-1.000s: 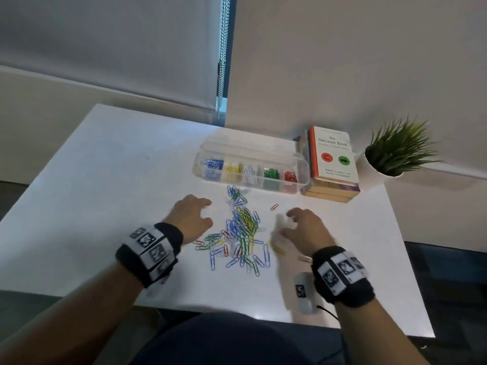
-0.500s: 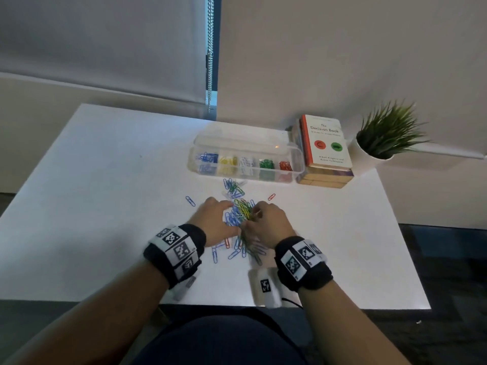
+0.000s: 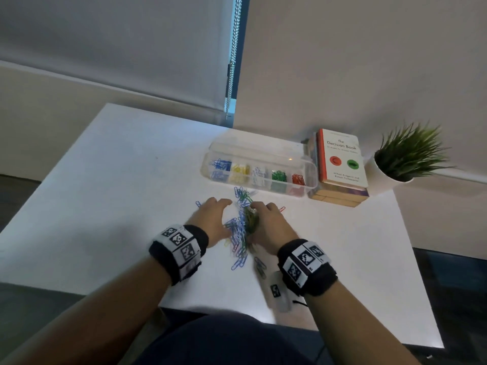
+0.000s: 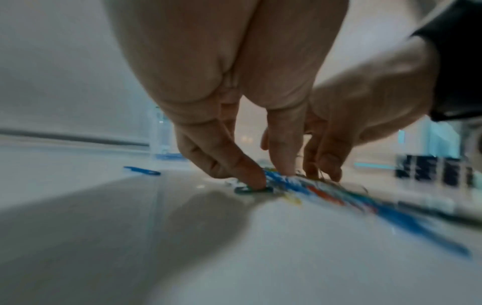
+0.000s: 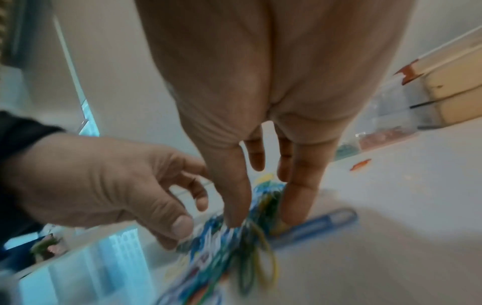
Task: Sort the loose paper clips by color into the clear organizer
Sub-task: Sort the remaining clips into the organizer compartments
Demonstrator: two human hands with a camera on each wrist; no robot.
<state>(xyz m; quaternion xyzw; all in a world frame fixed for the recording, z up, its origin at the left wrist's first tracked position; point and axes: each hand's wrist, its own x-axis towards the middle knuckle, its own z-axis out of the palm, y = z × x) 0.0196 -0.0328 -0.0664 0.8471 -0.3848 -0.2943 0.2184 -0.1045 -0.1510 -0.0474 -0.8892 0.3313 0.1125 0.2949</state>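
A heap of loose coloured paper clips [image 3: 243, 225] lies on the white table [image 3: 118, 180], squeezed between my two hands. My left hand [image 3: 214, 216] touches the heap's left side with its fingertips [image 4: 256, 181] down on the clips. Against the right side lies my right hand [image 3: 264, 219], its straight fingers [image 5: 300, 198] in the clips [image 5: 250, 233]. Neither hand holds a clip. The clear organizer [image 3: 311, 164] stands behind the heap with blue, yellow, white, green and red clips in separate compartments. One blue clip [image 3: 198, 204] and one red clip [image 3: 282, 208] lie apart from the heap.
A stack of books [image 3: 341, 159] touches the organizer's right end. A potted plant [image 3: 405, 154] sits in the back right corner. A blind chain [image 3: 233, 61] hangs behind the table. A small white tagged device [image 3: 276, 291] lies under my right wrist near the front edge.
Both hands have swept inward from either side, pushing the scattered clips into a narrow heap between them. One blue clip now lies alone to the left.
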